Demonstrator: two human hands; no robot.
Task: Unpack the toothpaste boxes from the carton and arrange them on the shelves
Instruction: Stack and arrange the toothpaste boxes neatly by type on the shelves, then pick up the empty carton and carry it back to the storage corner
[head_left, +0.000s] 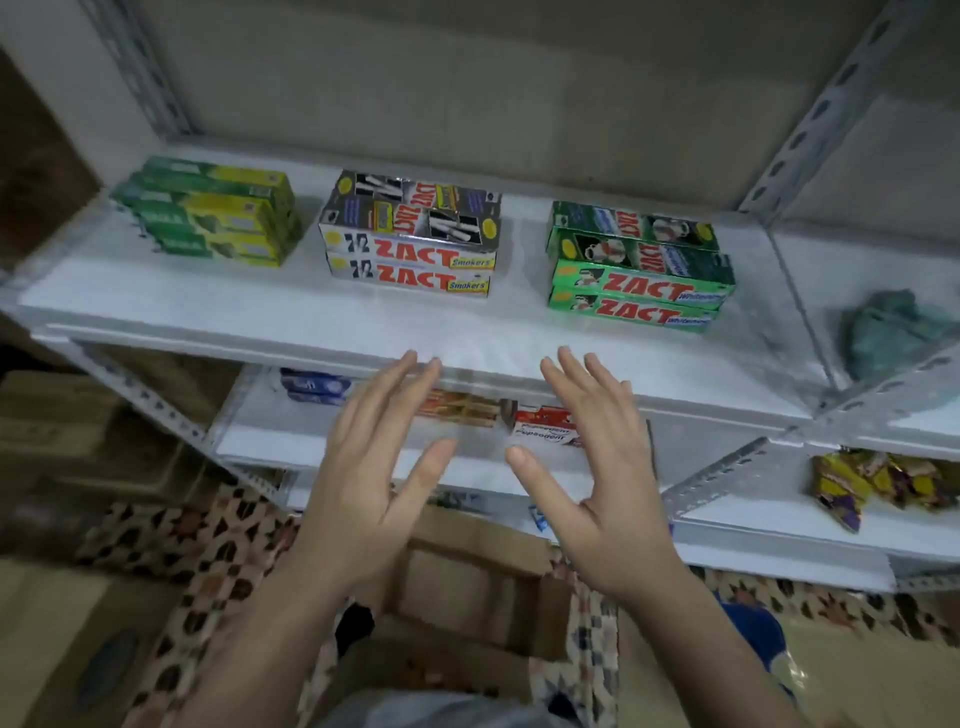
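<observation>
Three stacks of toothpaste boxes stand on the upper white shelf (260, 306): green-yellow boxes (218, 221) at the left, silver Zact Smokers boxes (410, 236) in the middle, green Zact Whitening boxes (639, 270) at the right. My left hand (374, 467) and my right hand (602, 478) hover in front of the shelf edge, palms facing each other, fingers spread, holding nothing. Below them the brown carton (467, 587) lies open on the floor. The lower shelf holds blue boxes (317, 387), orange boxes (457, 408) and a red-white Pepsodent box (545, 428).
Perforated metal uprights (810, 130) frame the shelves. A crumpled green cloth (898, 332) lies on the right-hand shelf, with yellow-purple packets (872, 483) one level below. More cardboard boxes (62, 426) stand at the left. A patterned mat (208, 561) covers the floor.
</observation>
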